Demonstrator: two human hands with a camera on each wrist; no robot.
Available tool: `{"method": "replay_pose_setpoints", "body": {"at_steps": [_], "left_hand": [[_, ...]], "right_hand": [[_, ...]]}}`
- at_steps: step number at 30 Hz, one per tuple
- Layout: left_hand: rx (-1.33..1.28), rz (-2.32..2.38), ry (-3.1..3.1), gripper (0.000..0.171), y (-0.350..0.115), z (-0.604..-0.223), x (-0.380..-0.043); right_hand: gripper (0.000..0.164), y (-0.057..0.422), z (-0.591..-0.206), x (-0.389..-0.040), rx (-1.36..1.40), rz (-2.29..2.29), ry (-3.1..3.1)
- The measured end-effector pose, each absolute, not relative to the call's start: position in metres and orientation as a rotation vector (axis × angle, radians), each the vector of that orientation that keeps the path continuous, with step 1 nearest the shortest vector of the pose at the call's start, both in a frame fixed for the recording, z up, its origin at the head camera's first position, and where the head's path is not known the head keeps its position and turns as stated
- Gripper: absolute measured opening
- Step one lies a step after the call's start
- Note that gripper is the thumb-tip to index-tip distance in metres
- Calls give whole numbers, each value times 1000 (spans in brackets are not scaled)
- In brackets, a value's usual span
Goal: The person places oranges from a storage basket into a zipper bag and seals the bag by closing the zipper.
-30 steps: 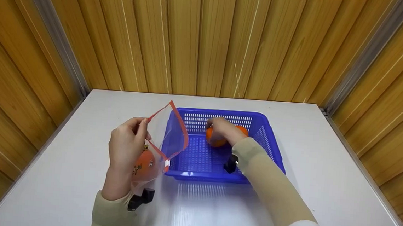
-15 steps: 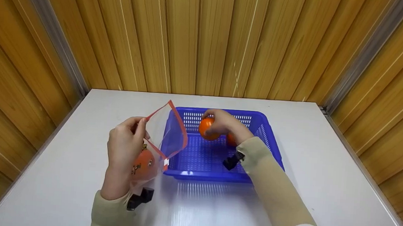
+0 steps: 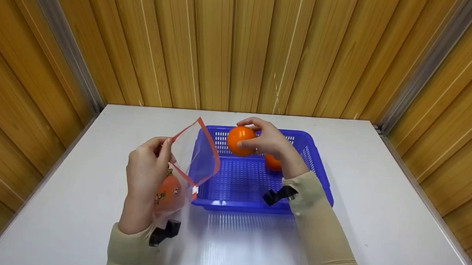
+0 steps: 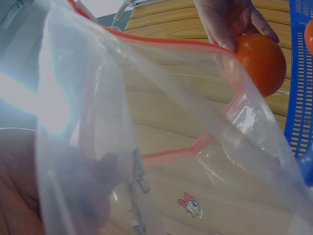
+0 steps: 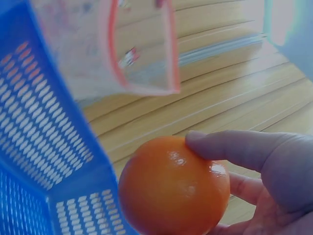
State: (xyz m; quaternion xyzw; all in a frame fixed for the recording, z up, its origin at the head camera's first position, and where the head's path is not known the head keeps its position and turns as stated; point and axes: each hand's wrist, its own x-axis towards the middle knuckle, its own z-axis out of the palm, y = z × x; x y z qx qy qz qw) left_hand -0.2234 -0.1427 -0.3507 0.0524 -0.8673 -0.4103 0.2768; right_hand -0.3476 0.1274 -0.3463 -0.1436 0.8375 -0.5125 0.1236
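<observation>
My left hand pinches the red-edged rim of a clear zip bag, which gapes toward the basket. Through its film, printed with small cartoon figures, a round orange-coloured thing shows low in the bag. My right hand holds a glossy orange with thumb and fingers, raised over the back of the blue basket. In the right wrist view, the thumb lies on top of the orange. A second orange sits in the basket, partly behind my right wrist.
The basket stands on a white table, right beside the bag's mouth. Wood-patterned panels rise behind the table and along both sides. Each wrist carries a black camera mount.
My right hand has lifted the orange from the basket and moved it up and slightly left, uncovering the second orange. My left hand and the bag have hardly moved.
</observation>
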Motion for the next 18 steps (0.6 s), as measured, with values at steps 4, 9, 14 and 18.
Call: {"method": "replay_pose_setpoints", "body": {"at_steps": [4,9,14,18], "left_hand": [[148,-1100,-2333,24,-143,-351,-224],[157,-1095,-2335,25,-143,-351,-224],[152,-1090,-2329,24,-144,-352,-225],[145,-1096,-2330,24,-144,-351,-225]], "right_hand": [[57,127,-347,-338,-424,-1691,2351],[58,125,-349,-327,-417,-1919,2216],[60,117,-352,-313,-475,-2035,2066],[59,107,-355,-303,-529,-2049,1996]]}}
